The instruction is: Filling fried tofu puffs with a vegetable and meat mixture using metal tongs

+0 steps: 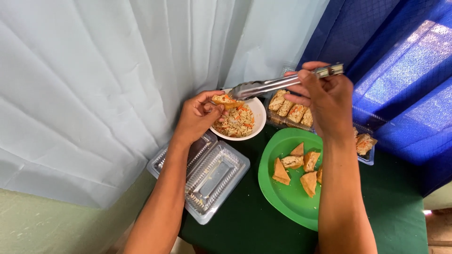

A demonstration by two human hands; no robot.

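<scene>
The left hand (197,117) pinches a triangular fried pocket stuffed with orange-flecked filling (225,100), holding it over the far rim of a white round bowl of shredded vegetable and noodle filling (252,128), apparently so that loose filling drops back into the bowl. The bowl sits near the far edge of the dark green table surface (245,226), against the pale curtain (94,84).

The right hand (325,101) is closed around the handles of long metal tongs (278,85), squeezing them so the tips meet at the pocket's open side, which suggests filling is being pressed in.

A green round plastic plate (282,197) lies toward the near edge, just right of centre, carrying several unfilled triangular fried pieces (296,164) within easy reach of both hands. Behind it, at the far right, a clear plastic tray (369,160) holds a row of finished stuffed pieces (289,108). An opened, hinged clear plastic container (212,176) overhangs the left edge. Blue quilted fabric (400,70) hangs at the right.
</scene>
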